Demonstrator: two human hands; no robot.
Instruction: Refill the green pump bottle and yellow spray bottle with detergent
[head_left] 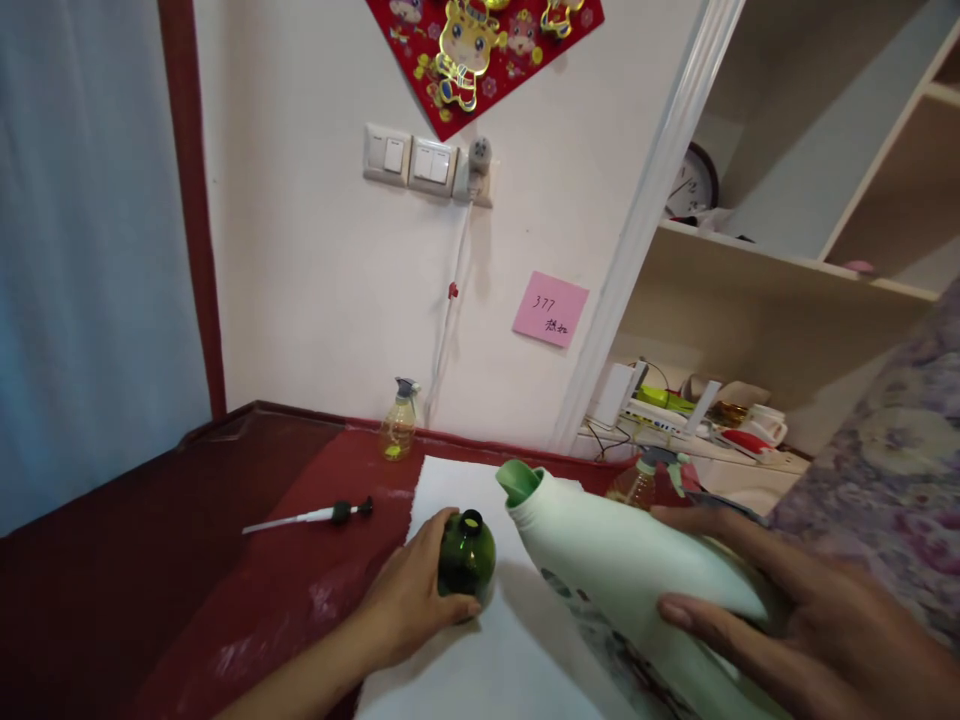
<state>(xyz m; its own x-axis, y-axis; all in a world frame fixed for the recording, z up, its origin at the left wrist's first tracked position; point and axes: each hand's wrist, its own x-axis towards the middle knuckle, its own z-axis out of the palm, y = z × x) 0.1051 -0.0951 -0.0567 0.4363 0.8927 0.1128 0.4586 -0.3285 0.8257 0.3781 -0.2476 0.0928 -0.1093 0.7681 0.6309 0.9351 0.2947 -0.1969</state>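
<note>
The left hand (409,600) is curled closely around the green bottle (466,553), which stands on a white sheet (480,665) on the red-covered table (277,610), its dark mouth showing no cap. The right hand (817,610) has hold of a white jug (630,570), fingers spread wide around its belly from the right side. The jug lies tilted, its green cap (519,482) pointing far and left, just beside the bottle; whether that cap is sealed cannot be told. The wide, one-handed hold is the weak point: on a smooth, bulky jug, a slight loosening could let it slide or swing down against the bottle and knock it over. The bottle could also skid on the smooth sheet if the left hand's grip eased. Any liquid leaving the jug could miss the narrow mouth and soak the sheet. A spray bottle (640,485) just past the right hand could be struck if the jug swung far, while the dropper (315,515) lies further left
</note>
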